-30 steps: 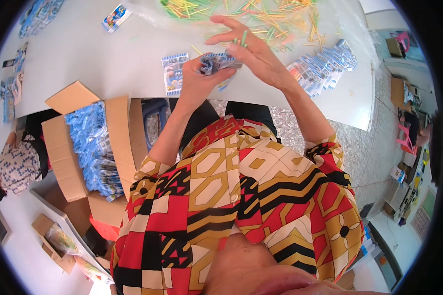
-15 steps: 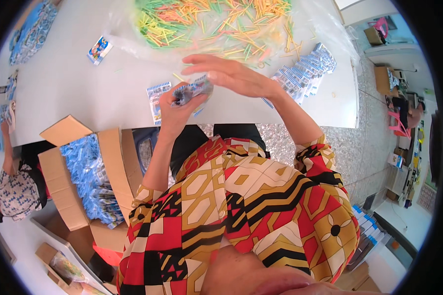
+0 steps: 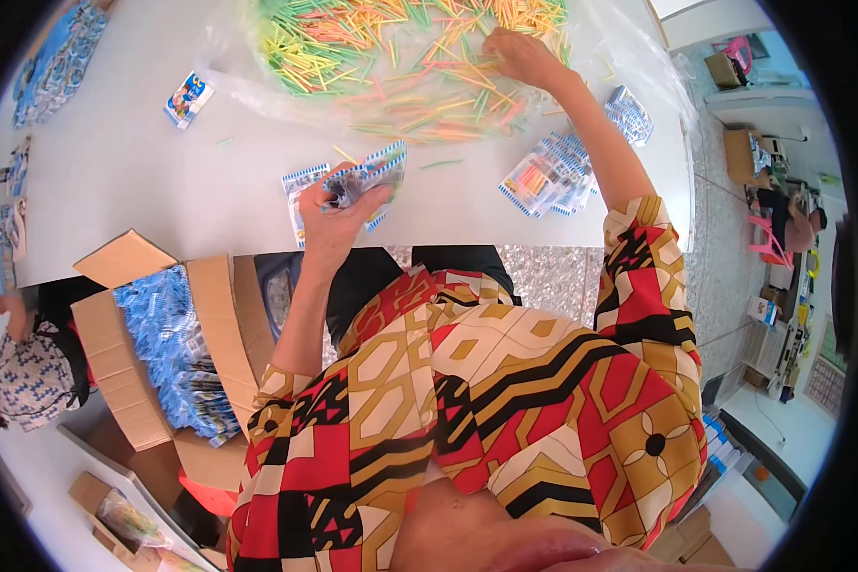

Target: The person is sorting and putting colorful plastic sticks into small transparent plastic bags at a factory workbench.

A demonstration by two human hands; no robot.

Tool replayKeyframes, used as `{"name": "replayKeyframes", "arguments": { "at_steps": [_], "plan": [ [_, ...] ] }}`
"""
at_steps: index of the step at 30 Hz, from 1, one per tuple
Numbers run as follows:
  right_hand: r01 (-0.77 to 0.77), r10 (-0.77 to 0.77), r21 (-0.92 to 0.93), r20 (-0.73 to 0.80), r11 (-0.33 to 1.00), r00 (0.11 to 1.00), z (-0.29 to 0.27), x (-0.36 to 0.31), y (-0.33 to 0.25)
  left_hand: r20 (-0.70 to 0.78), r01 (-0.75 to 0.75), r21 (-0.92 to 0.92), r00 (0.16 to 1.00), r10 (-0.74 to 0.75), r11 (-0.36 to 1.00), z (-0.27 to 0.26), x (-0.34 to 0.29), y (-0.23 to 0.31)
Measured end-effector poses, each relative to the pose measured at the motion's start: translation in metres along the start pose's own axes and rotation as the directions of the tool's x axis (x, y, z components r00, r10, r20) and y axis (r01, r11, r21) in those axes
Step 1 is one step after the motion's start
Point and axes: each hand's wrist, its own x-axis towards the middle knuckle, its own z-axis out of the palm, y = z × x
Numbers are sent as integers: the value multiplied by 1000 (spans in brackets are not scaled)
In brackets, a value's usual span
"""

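Observation:
My left hand (image 3: 331,224) is closed round a blue-and-white plastic packet (image 3: 383,173), whose upper edge gapes near the thumb and fingers. Beneath that hand another packet (image 3: 301,181) lies flat on the table. My right hand (image 3: 524,57) is over a heap of thin coloured sticks (image 3: 419,71), yellow, green, orange and pink, spread on a clear plastic bag (image 3: 229,81). Its fingers are curled down among the sticks; whatever is between them is hidden. Under my right forearm are several filled packets (image 3: 543,176), coloured sticks showing through one.
A small printed card or packet (image 3: 189,99) lies on the white table (image 3: 162,181). At my left stands an open cardboard box (image 3: 119,357) full of blue packets (image 3: 167,334). Beyond it sits another person (image 3: 36,372). More blue packets (image 3: 62,62) lie at the far left.
My right hand has left the packet and moved up and right to the stick heap. My left hand keeps the packet, now opened wider. The packets on the right lie rearranged, nearer me.

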Motion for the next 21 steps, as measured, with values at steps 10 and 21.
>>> {"name": "replayKeyframes", "arguments": {
  "at_steps": [10,21],
  "plan": [
    [-32,38,-71,86,997,996,28,10,8,-2,-6,59,1000,6,998,0,1,-3],
    [-139,255,714,-57,686,965,-60,-16,-66,5,-5,65,1000,4,998,-4,1,-5]
  ]
}}
